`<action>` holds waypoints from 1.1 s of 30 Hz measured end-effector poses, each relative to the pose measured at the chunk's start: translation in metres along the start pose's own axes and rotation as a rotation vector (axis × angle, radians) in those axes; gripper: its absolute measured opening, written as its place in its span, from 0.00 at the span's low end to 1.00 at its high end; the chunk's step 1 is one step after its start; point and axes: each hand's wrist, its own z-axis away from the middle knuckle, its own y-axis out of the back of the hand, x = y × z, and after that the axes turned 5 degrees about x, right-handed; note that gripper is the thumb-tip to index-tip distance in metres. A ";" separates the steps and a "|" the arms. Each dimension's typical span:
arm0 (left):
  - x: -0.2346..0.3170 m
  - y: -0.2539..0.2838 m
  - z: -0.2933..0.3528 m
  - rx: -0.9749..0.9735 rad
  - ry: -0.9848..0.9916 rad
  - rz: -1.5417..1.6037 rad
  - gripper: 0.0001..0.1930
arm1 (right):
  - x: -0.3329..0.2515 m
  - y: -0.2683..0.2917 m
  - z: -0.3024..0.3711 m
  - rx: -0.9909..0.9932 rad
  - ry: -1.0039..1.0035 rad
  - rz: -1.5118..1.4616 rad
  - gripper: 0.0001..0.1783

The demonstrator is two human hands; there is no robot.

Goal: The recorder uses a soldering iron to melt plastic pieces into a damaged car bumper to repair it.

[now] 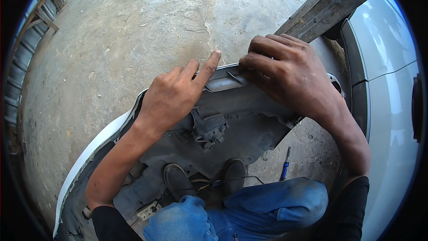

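Note:
A white car bumper (95, 145) with a dark inner side curves round me, its inside facing me. At its far edge, my right hand (285, 69) is closed over the rim, fingers bent and thumb side down inside. Left of it, my left hand (174, 89) lies over the same rim, index finger stretched out past the edge and the other fingers bent over it; its thumb is hidden. Between the hands a pale grey strip (223, 84) runs along the inner edge. A dark bracket-like part (208, 129) sits on the bumper's inner face below my left hand.
A blue-handled screwdriver (285, 169) lies on the concrete by my right knee. A power strip (149, 211) and a cable (240, 178) lie near my feet. A wooden post (332, 6) slants at the upper right, beside a white car (383, 58). Corrugated sheeting (20, 62) stands left.

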 end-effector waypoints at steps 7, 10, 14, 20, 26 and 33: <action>-0.002 -0.002 0.001 0.004 -0.004 0.005 0.51 | 0.010 0.001 0.000 -0.041 0.026 -0.036 0.11; -0.001 -0.002 0.001 0.005 -0.001 0.010 0.51 | 0.013 -0.004 0.001 0.012 0.062 -0.002 0.13; -0.002 -0.002 0.001 0.006 -0.004 0.009 0.51 | 0.014 -0.004 -0.001 0.024 0.051 -0.016 0.13; 0.000 -0.001 0.001 0.001 -0.002 0.009 0.50 | 0.015 -0.006 0.003 0.051 0.013 -0.070 0.11; -0.002 -0.001 0.000 0.042 -0.058 0.018 0.44 | 0.016 -0.010 0.007 0.099 -0.025 -0.117 0.11; 0.000 0.002 -0.001 0.027 -0.054 -0.033 0.42 | 0.018 -0.010 0.011 0.072 -0.066 -0.168 0.12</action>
